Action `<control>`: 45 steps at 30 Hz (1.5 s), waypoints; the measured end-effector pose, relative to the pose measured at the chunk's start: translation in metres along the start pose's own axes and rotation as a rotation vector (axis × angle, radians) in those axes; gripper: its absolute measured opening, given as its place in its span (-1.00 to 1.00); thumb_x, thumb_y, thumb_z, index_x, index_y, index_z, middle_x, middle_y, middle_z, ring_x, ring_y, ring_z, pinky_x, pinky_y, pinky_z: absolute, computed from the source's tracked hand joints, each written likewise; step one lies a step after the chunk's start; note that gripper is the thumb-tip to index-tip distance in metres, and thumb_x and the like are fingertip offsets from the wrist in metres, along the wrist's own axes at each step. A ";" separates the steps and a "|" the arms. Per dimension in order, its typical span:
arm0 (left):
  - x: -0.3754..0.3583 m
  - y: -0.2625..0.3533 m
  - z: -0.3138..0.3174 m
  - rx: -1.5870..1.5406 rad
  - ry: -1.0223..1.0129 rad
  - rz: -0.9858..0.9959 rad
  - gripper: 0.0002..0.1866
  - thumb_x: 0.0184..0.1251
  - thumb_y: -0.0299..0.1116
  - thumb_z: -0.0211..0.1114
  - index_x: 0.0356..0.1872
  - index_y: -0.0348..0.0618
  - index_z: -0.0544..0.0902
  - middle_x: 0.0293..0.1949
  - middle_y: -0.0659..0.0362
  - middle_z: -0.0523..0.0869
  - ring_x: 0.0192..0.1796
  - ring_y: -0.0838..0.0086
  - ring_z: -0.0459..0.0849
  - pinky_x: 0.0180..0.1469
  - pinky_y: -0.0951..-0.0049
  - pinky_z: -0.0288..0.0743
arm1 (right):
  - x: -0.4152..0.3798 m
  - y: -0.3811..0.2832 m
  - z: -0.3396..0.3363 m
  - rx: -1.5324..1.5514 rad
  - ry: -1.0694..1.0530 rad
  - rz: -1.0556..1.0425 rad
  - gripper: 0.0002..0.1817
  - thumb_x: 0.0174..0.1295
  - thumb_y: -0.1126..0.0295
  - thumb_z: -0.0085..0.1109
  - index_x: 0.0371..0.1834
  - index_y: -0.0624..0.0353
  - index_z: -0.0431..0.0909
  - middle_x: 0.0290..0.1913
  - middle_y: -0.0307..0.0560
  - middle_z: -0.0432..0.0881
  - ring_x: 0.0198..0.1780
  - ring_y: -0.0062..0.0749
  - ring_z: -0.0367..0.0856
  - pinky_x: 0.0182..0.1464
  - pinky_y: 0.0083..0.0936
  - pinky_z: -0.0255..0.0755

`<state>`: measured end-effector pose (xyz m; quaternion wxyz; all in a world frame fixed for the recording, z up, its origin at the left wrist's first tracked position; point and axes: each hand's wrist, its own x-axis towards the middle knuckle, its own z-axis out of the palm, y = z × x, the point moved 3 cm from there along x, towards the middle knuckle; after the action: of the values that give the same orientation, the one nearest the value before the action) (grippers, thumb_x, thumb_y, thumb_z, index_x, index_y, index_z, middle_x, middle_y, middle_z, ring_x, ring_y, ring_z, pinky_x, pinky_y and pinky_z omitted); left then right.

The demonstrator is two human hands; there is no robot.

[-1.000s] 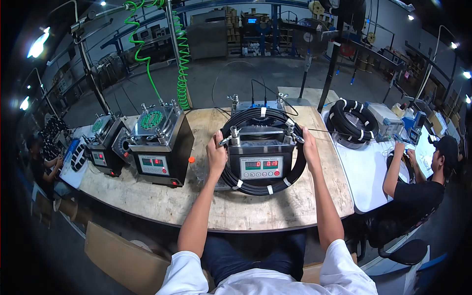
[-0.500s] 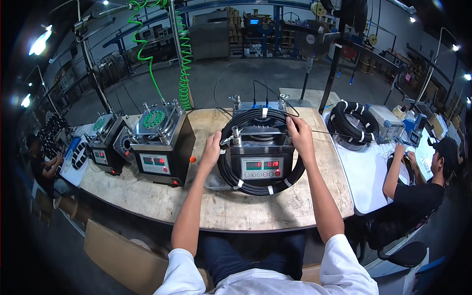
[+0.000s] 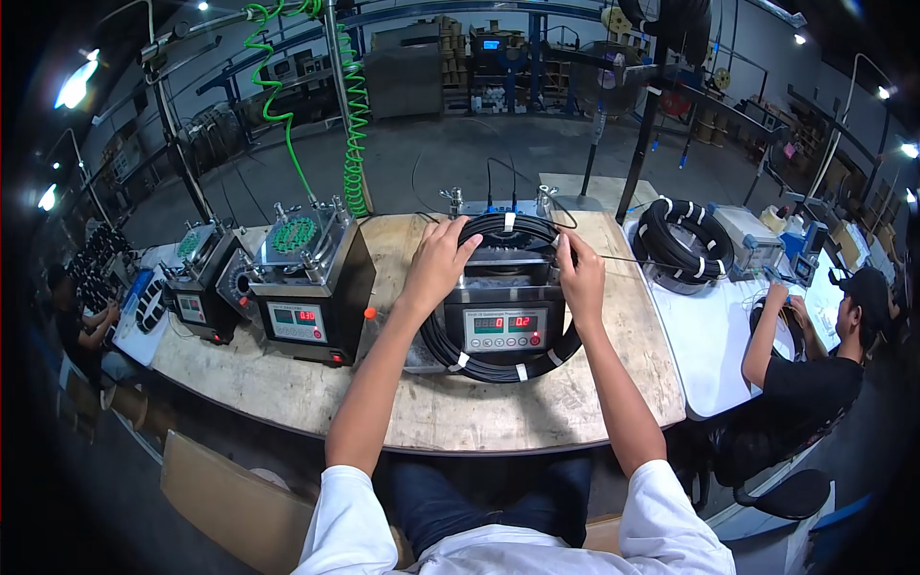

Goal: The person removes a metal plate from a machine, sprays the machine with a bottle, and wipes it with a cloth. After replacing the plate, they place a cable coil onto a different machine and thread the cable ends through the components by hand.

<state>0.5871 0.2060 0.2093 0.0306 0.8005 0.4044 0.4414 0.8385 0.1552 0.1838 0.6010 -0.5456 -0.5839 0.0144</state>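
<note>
A coil of black cable (image 3: 491, 371), bound with white tape bands, leans upright around the front of a testing machine (image 3: 505, 330) with red digits on its panel. My left hand (image 3: 443, 261) is closed on the coil's upper left, its fingers over the top of the rim. On the upper right, my right hand (image 3: 581, 278) grips the coil with bent fingers, near the cable leading off to the right. My hands hide parts of the coil's sides. Blue connectors (image 3: 502, 209) with thin black leads sit on the machine's back.
Two similar machines (image 3: 305, 287) (image 3: 198, 292) stand to the left on the wooden table (image 3: 422, 422). More black coils (image 3: 682, 240) lie on the white table to the right, beside a boxy instrument (image 3: 752, 235). A co-worker (image 3: 815, 383) in black sits there. Green spiral hoses (image 3: 355, 153) hang behind.
My left hand has moved up and right along the coil, from its left side toward its top. The coil's top sits slightly lower against the machine. The right hand stays near its place.
</note>
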 end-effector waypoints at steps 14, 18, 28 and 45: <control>-0.004 0.005 -0.004 -0.014 -0.017 -0.107 -0.42 0.58 0.01 0.27 0.32 -0.32 0.64 0.08 -0.16 0.77 0.10 0.03 0.69 0.21 0.15 0.53 | -0.079 0.049 -0.013 -0.107 0.101 0.021 -0.48 0.55 0.33 0.18 0.48 0.33 0.42 0.26 0.32 0.64 0.31 0.17 0.59 0.43 -0.12 0.34; -0.005 0.008 -0.007 -0.079 -0.017 -0.138 -0.44 0.56 -0.05 0.31 0.32 -0.32 0.64 0.07 -0.14 0.78 0.08 0.05 0.69 0.21 0.19 0.54 | -0.086 0.050 -0.009 -0.005 0.119 0.043 -0.51 0.63 0.33 0.05 0.51 0.34 0.38 0.31 0.39 0.61 0.33 0.23 0.60 0.39 -0.12 0.42; -0.040 -0.012 -0.002 -0.352 0.155 -0.017 -0.46 0.47 -0.30 0.41 0.39 -0.33 0.59 0.26 -0.13 0.73 0.39 0.05 0.62 0.46 0.22 0.42 | -0.088 0.059 -0.010 0.073 0.059 0.112 -0.49 0.66 0.29 0.03 0.54 0.31 0.34 0.29 0.38 0.62 0.27 0.26 0.65 0.27 -0.09 0.51; -0.121 -0.028 0.032 -0.487 0.312 -0.372 -0.44 0.73 -0.27 0.11 0.63 -0.18 0.32 0.50 -0.08 0.53 0.53 0.17 0.50 0.55 0.26 0.28 | -0.121 0.044 -0.013 -0.182 0.131 0.011 -0.37 0.55 0.39 0.12 0.62 0.37 0.23 0.53 0.37 0.40 0.55 0.36 0.31 0.60 0.03 0.14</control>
<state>0.5585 0.1530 0.0957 0.2384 0.6052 0.4259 0.6288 0.8364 0.0853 0.0750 0.5860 -0.6006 -0.5392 -0.0712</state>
